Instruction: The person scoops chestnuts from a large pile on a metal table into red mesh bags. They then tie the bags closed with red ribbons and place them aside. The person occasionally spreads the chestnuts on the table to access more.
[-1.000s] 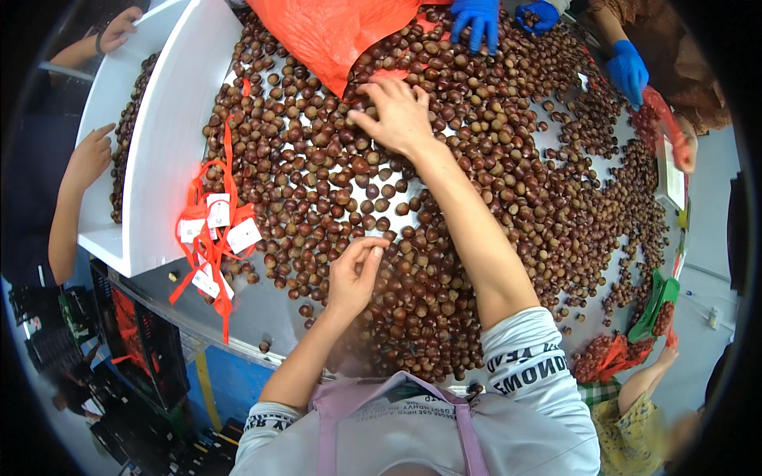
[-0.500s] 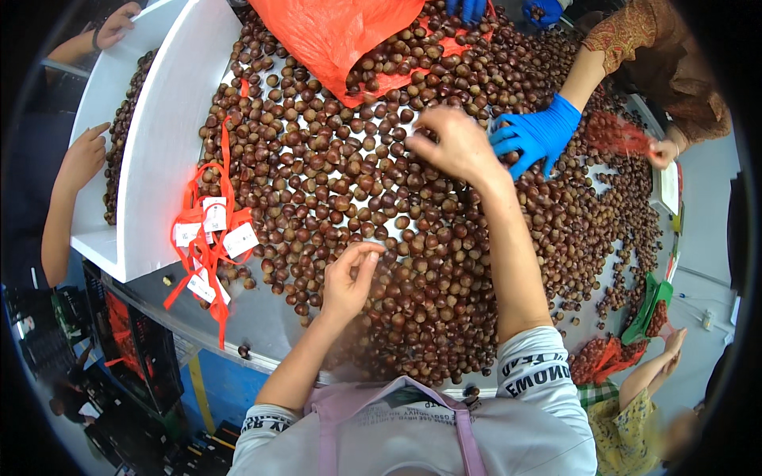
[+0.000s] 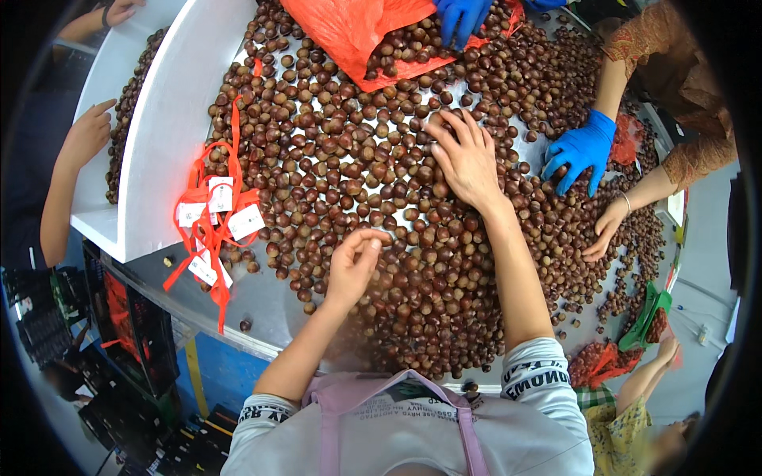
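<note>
A metal table (image 3: 262, 305) is covered with several brown chestnuts (image 3: 333, 151). My left hand (image 3: 353, 266) hovers over the near part of the pile with its fingers curled and pinched together; whether a nut is between them I cannot tell. My right hand (image 3: 467, 159) lies flat with spread fingers on the chestnuts in the middle of the table. An orange mesh bag (image 3: 357, 28) with chestnuts on it lies at the far side.
A bundle of orange ties with white tags (image 3: 210, 222) lies at the left, beside a white divider wall (image 3: 171, 119). Other people's hands work nearby: blue gloves (image 3: 583, 151) at right and top, a bare hand (image 3: 607, 230) at right, a hand (image 3: 83, 135) at left.
My right hand has drawn back from the far side toward the middle of the pile. The blue-gloved hand has shifted right. My left hand has stayed nearly still.
</note>
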A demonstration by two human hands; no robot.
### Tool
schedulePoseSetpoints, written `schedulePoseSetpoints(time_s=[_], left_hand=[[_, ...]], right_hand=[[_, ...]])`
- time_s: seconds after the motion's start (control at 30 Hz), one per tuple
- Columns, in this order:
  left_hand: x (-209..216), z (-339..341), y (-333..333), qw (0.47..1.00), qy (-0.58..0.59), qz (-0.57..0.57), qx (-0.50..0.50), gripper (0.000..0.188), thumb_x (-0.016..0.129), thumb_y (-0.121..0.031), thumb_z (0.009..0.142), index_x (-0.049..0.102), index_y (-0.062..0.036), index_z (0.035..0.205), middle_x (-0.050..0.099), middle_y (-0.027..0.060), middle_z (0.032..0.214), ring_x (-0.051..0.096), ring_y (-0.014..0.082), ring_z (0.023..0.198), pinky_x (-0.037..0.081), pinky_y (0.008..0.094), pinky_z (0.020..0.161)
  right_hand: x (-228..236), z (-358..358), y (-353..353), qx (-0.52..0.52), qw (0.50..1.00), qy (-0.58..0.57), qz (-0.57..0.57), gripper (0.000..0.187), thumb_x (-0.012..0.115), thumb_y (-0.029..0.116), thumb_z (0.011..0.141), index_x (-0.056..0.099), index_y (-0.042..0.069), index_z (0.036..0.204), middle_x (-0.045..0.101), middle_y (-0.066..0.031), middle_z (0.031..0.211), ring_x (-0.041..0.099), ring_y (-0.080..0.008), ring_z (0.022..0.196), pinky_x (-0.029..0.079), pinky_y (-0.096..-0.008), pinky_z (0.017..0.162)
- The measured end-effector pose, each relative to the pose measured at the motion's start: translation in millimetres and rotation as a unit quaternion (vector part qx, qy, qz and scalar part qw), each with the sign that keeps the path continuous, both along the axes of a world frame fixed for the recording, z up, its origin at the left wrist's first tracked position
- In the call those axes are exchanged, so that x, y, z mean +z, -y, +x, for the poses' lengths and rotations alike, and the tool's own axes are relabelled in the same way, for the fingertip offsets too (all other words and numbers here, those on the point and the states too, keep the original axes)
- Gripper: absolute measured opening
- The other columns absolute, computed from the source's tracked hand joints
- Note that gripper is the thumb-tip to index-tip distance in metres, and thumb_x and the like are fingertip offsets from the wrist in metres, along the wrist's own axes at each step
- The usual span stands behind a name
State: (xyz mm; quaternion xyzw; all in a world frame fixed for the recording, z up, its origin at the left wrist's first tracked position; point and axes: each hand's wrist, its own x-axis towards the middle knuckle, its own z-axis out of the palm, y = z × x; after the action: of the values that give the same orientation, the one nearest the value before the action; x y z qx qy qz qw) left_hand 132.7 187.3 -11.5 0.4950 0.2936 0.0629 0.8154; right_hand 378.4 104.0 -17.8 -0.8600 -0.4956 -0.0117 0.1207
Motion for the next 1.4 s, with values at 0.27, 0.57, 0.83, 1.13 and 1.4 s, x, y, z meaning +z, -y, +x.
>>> schedulePoseSetpoints(time_s=[0.27,0.57,0.83,1.13,1.4], left_hand=[[52.3,-10.4,-54.9,0.964,0.120,-0.201,0.128,0.036,0.054,-0.003,0.081,0.047,-0.0040,0.116,0.050,0.0054,0.098,0.041,0.0073,0.065,0.034,0.0169,0.050],[154.3,-108.5,-280.2,0.399,-0.308,0.810,0.301,0.032,0.041,-0.022,0.093,0.054,0.0030,0.107,0.061,0.0152,0.095,0.057,0.0243,0.090,0.043,0.0319,0.078],[109.4,-134.3,-313.4,0.671,-0.356,0.636,0.137,0.031,0.042,-0.021,0.092,0.058,-0.0010,0.109,0.062,0.0160,0.102,0.058,0.0255,0.095,0.042,0.0321,0.083],[105.3,10.0,-144.9,0.638,-0.040,0.766,0.074,0.019,0.055,-0.005,0.083,0.059,-0.0032,0.102,0.059,0.0077,0.102,0.051,0.0204,0.098,0.040,0.0310,0.084],[33.1,111.4,-87.0,0.689,0.073,0.712,-0.115,0.030,0.059,-0.015,0.082,0.055,-0.0028,0.109,0.052,0.0128,0.118,0.043,0.0297,0.117,0.035,0.0386,0.098]], right_hand=[[11.7,-49.4,40.6,-0.031,0.998,0.008,-0.053,0.040,0.047,0.036,0.088,0.045,0.028,0.128,0.036,-0.0035,0.135,0.030,-0.0232,0.127,0.016,-0.0489,0.105],[10.6,-46.6,39.1,-0.024,0.999,-0.018,-0.019,0.041,0.050,0.032,0.086,0.047,0.025,0.126,0.037,-0.0051,0.133,0.030,-0.0238,0.126,0.016,-0.0490,0.104],[7.3,-45.1,40.3,-0.025,0.999,-0.020,-0.023,0.041,0.047,0.034,0.087,0.045,0.026,0.127,0.037,-0.0046,0.132,0.029,-0.0227,0.126,0.016,-0.0517,0.104],[8.7,-45.6,42.4,-0.034,0.999,-0.030,-0.010,0.039,0.047,0.034,0.088,0.046,0.025,0.126,0.039,-0.0038,0.130,0.029,-0.0228,0.126,0.015,-0.0520,0.104],[23.3,-76.4,77.1,-0.004,0.996,-0.088,-0.024,0.035,0.049,0.032,0.088,0.052,0.023,0.121,0.037,-0.0033,0.135,0.028,-0.0244,0.128,0.020,-0.0467,0.104]])
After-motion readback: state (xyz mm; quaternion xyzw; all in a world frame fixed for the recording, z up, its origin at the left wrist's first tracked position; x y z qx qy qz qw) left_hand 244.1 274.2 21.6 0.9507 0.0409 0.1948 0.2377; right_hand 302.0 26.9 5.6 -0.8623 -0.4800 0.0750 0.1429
